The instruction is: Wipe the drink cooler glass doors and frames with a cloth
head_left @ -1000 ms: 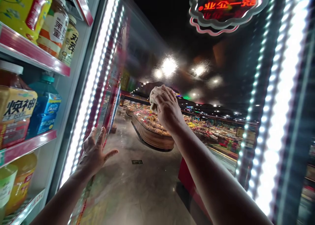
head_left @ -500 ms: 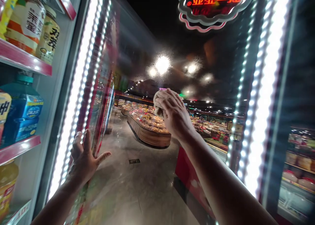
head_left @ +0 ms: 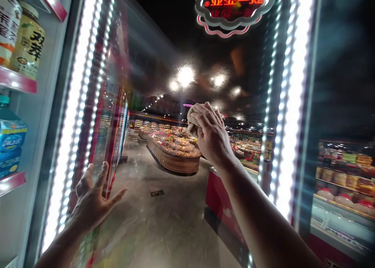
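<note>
My right hand (head_left: 212, 137) is raised at the centre, fingers closed round a crumpled light cloth (head_left: 193, 117) pressed against a glass cooler door (head_left: 181, 57). The glass mirrors a shop floor and ceiling lights. My left hand (head_left: 92, 199) is lower left with fingers spread flat, at the door's lit left edge (head_left: 84, 88). It holds nothing.
Cooler shelves (head_left: 17, 84) at the left carry bottled drinks, among them a jar-like bottle (head_left: 27, 41) and a blue bottle (head_left: 10, 137). LED strips run down both door edges, the right strip (head_left: 288, 104) very bright. A further chilled case (head_left: 342, 182) shows at the right.
The door and my view have swung, so the shelves slid left out of frame. My left hand dropped lower along the door edge. My right hand stayed on the glass with the cloth.
</note>
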Tool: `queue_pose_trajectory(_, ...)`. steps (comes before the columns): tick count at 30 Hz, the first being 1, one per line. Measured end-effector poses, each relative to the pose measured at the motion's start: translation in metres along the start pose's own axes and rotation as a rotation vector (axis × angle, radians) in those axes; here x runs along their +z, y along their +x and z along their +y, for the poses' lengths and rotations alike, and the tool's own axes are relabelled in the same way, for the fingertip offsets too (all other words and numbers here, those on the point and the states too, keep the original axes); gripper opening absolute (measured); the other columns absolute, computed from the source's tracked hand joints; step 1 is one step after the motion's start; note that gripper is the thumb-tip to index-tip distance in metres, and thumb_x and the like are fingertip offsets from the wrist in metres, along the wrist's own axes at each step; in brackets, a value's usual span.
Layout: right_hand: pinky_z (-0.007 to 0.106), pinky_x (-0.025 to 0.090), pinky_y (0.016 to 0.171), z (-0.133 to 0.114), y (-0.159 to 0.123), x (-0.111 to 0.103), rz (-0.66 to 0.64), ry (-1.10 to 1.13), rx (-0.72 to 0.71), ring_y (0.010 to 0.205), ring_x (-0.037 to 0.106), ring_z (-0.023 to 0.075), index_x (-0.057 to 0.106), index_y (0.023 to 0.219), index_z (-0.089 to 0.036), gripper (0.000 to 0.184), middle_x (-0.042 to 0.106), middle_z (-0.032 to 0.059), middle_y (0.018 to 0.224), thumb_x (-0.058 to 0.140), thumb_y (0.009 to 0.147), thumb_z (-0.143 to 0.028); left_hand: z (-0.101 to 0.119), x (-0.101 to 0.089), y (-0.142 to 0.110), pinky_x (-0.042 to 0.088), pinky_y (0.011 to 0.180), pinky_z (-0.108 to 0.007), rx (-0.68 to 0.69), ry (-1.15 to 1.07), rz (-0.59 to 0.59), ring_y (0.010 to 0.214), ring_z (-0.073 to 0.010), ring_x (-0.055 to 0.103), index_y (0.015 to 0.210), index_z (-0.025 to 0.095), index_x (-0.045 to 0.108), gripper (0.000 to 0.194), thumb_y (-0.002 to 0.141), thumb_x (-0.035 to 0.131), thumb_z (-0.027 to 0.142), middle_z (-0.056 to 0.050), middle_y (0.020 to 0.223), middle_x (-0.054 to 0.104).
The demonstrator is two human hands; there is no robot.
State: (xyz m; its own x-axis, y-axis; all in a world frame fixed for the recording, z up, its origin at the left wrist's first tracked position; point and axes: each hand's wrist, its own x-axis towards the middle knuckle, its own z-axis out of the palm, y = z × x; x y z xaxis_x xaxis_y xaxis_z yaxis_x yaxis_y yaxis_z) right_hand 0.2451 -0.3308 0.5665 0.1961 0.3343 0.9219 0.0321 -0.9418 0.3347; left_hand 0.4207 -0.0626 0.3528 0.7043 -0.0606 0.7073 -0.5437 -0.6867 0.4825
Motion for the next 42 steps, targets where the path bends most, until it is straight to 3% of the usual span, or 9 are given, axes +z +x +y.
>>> queue_pose_trajectory(5, 0.052, 0.032, 0.123, 0.003, -0.011, -0.006, -0.063, -0.002, -0.063, 0.149, 0.034, 0.0236, 0.060, 0.131, -0.026, 0.044, 0.053, 0.0044, 0.151, 0.045, 0.093, -0.009, 0.010, -0.002, -0.001, 0.028, 0.116, -0.065, -0.007, 0.059, -0.008, 0.151, -0.0502, 0.009, 0.161, 0.020, 0.013, 0.117, 0.070, 0.059, 0.078, -0.019, 0.167, -0.007)
queue_pose_trajectory(9, 0.058, 0.032, 0.122, 0.017, -0.014, -0.021, 0.045, -0.047, 0.056, 0.149, 0.035, 0.0258, 0.061, 0.128, -0.027, 0.044, 0.055, 0.0055, 0.149, 0.042, 0.093, -0.009, 0.010, 0.002, 0.000, 0.023, 0.118, -0.066, -0.011, 0.072, 0.002, 0.151, -0.0498, 0.007, 0.161, 0.020, 0.009, 0.125, 0.064, 0.063, 0.079, -0.020, 0.166, -0.007)
queue_pose_trajectory(16, 0.052, 0.032, 0.123, 0.021, -0.025, -0.030, -0.042, -0.050, 0.004, 0.148, 0.036, 0.0230, 0.060, 0.128, -0.026, 0.043, 0.053, 0.0048, 0.150, 0.042, 0.093, -0.008, 0.008, 0.006, 0.002, 0.032, 0.114, -0.064, -0.054, 0.061, -0.001, 0.151, -0.0499, 0.011, 0.161, 0.022, 0.004, 0.128, 0.063, 0.062, 0.081, -0.021, 0.166, -0.008)
queue_pose_trajectory(22, 0.057, 0.031, 0.122, 0.033, -0.031, -0.038, 0.083, -0.078, 0.102, 0.148, 0.036, 0.0248, 0.060, 0.125, -0.025, 0.043, 0.054, 0.0052, 0.149, 0.040, 0.091, -0.007, 0.009, 0.003, 0.003, 0.026, 0.116, -0.067, -0.054, 0.067, -0.025, 0.153, -0.0476, 0.004, 0.161, 0.023, 0.002, 0.127, 0.064, 0.060, 0.081, -0.018, 0.167, -0.013)
queue_pose_trajectory(27, 0.057, 0.033, 0.121, 0.040, -0.036, -0.047, 0.023, -0.094, 0.077, 0.148, 0.036, 0.0244, 0.059, 0.127, -0.028, 0.043, 0.054, 0.0028, 0.148, 0.039, 0.094, -0.009, 0.011, 0.005, 0.001, 0.029, 0.116, -0.064, -0.067, 0.042, 0.013, 0.153, -0.0470, 0.005, 0.161, 0.024, 0.003, 0.130, 0.060, 0.060, 0.083, -0.014, 0.168, -0.010)
queue_pose_trajectory(32, 0.058, 0.036, 0.120, 0.053, -0.037, -0.057, 0.189, -0.136, 0.192, 0.146, 0.039, 0.0267, 0.061, 0.126, -0.029, 0.043, 0.057, 0.0048, 0.145, 0.040, 0.094, -0.011, 0.008, 0.008, 0.001, 0.029, 0.116, -0.064, -0.054, 0.030, 0.055, 0.152, -0.0477, 0.011, 0.161, 0.025, 0.007, 0.129, 0.059, 0.061, 0.083, -0.015, 0.169, -0.004)
queue_pose_trajectory(35, 0.058, 0.036, 0.121, 0.052, -0.040, -0.058, 0.147, -0.133, 0.151, 0.146, 0.040, 0.0265, 0.060, 0.127, -0.028, 0.043, 0.056, 0.0053, 0.146, 0.040, 0.094, -0.010, 0.004, 0.011, 0.002, 0.034, 0.112, -0.066, -0.083, 0.024, 0.036, 0.152, -0.0496, 0.011, 0.161, 0.028, 0.009, 0.130, 0.056, 0.061, 0.084, -0.013, 0.169, -0.005)
queue_pose_trajectory(38, 0.058, 0.038, 0.120, 0.054, -0.046, -0.061, 0.116, -0.135, 0.135, 0.145, 0.041, 0.0259, 0.060, 0.128, -0.027, 0.042, 0.056, 0.0051, 0.146, 0.039, 0.095, -0.010, 0.003, 0.014, 0.002, 0.031, 0.115, -0.064, -0.055, 0.021, 0.079, 0.153, -0.0469, 0.012, 0.161, 0.029, 0.007, 0.126, 0.059, 0.056, 0.084, -0.012, 0.169, -0.005)
queue_pose_trajectory(42, 0.059, 0.039, 0.119, 0.064, -0.041, -0.068, 0.234, -0.155, 0.235, 0.144, 0.043, 0.0266, 0.062, 0.125, -0.030, 0.044, 0.056, 0.0039, 0.145, 0.040, 0.094, -0.009, 0.001, 0.016, 0.003, 0.026, 0.118, -0.062, -0.063, 0.031, 0.081, 0.153, -0.0457, 0.009, 0.161, 0.029, 0.005, 0.127, 0.059, 0.056, 0.084, -0.010, 0.169, -0.008)
